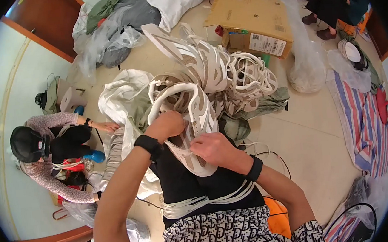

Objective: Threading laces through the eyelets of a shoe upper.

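A white and taupe sneaker upper lies over my black-clad lap, its toe end toward me. My left hand is closed at its opening, the fingertips partly hidden inside. My right hand pinches the upper near its eyelet edge; whether a lace is also between the fingers I cannot tell. A bundle of off-white shoelaces lies across my thighs. Just beyond the upper is a stack of similar sneaker uppers, with more in a tangled heap to its right.
An open cardboard box stands beyond the stack. White sacking bunches at the left, beside another person who reaches toward a row of uppers. Striped sacking lies at the right. A further person sits far right. Dark cables cross the floor.
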Demonstrator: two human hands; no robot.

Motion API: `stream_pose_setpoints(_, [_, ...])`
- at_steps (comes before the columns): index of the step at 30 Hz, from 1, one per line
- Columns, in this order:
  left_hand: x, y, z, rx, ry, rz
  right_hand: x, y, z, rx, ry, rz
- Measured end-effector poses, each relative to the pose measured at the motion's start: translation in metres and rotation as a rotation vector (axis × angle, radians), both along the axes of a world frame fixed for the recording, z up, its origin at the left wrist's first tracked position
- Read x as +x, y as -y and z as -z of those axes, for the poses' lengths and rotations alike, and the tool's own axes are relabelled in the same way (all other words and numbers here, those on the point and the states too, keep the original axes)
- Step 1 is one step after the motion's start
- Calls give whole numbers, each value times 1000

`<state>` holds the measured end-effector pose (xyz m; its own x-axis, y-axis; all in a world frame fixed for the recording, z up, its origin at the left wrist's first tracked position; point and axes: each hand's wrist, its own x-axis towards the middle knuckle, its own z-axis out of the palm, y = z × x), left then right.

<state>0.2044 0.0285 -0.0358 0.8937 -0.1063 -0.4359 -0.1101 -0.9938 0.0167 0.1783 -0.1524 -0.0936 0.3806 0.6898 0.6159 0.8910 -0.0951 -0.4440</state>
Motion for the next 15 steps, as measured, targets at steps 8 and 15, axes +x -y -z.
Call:
stream_pose_setpoints(8, [7, -1, 21, -254, -55, -428, 9, 2, 3, 182, -253, -114])
stream_pose_setpoints(15, [-37, 24, -11, -1483, 13, -957, 5, 7, -2, 146, -1279, -137])
